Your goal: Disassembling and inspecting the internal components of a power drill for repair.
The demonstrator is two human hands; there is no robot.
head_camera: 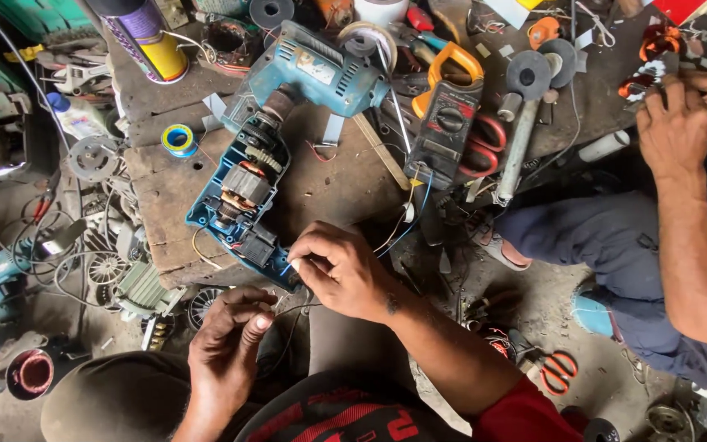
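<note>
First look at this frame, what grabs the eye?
The opened blue drill lying mid-bench on the worn wooden table, its motor bared. Just below it, the right hand pinches a thin wire at the drill's end, with the left hand close underneath. At the top right, another person's hands work over the cluttered bench, beside a clamp meter.

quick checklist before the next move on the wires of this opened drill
1. Right hand pinching the thin wire at the drill's open handle: ok.
2. Left hand gripping the wire's other end: ok.
3. Opened blue drill lying flat on the wooden bench: ok.
4. Clamp meter within reach on the bench: ok.
5. Wire end stripped: cannot tell.
6. Another person's hands apart from the drill: ok.
</note>
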